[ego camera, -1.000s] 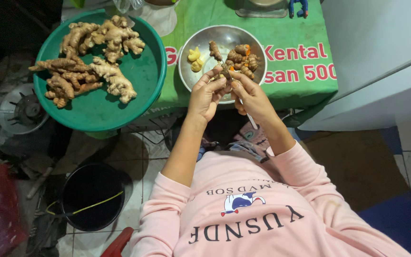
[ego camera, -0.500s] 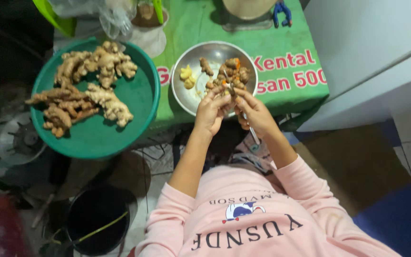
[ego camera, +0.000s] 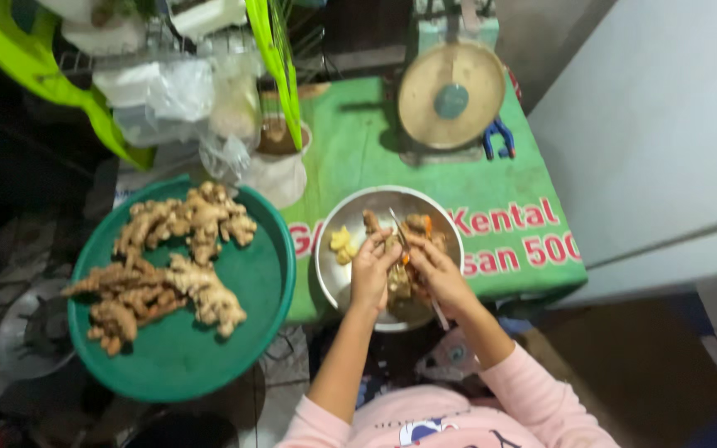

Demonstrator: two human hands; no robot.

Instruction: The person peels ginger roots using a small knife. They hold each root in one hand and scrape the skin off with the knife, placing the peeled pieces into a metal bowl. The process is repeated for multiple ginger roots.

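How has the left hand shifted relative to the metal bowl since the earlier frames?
Cannot tell of any real shift: the camera moved, but the left hand sits over the metal bowl as before, close beside the right hand.

tray (ego camera: 271, 249) of ginger (ego camera: 168, 265) left of bowl (ego camera: 334, 274); scale (ego camera: 451, 91) behind bowl

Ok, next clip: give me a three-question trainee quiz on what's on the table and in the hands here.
1. True or false: the green tray holds a heap of ginger roots.
2. Over which container do both hands work? A) metal bowl B) green tray C) scale pan
3. Fill in: the right hand holds a thin ____ against the root piece that the left hand grips.

Key: 1 true. 2 A, the metal bowl. 3 knife; the scale stands untouched behind.
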